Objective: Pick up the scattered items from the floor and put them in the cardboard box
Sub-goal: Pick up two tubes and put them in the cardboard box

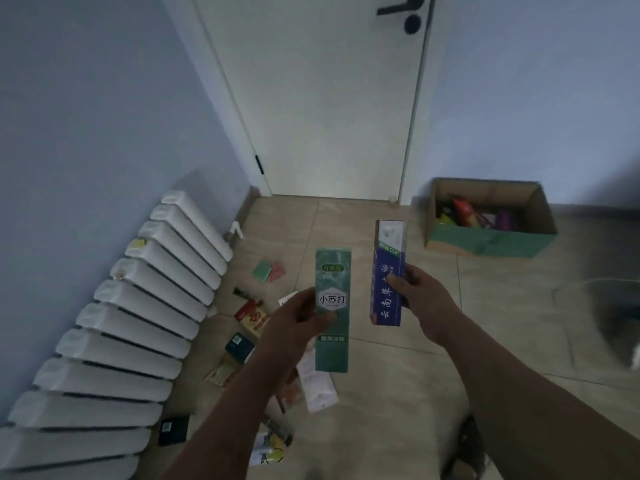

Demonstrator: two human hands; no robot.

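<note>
My left hand (298,320) grips a long green toothpaste box (332,271) upright in front of me. My right hand (424,289) holds a long blue toothpaste box (388,258), also upright. The open cardboard box (485,242) sits on the floor at the far right against the wall, with several colourful items inside. More packets lie on the tiles below my hands: a red and yellow packet (252,315), a dark box (239,346), a white pouch (317,386), green and pink pads (268,271) and a black box (174,429).
A white radiator (138,327) runs along the left wall. A closed white door (329,98) stands straight ahead. Bare floor tiles (450,341) lie between me and the cardboard box. A blurred dark shape (620,306) is at the right edge.
</note>
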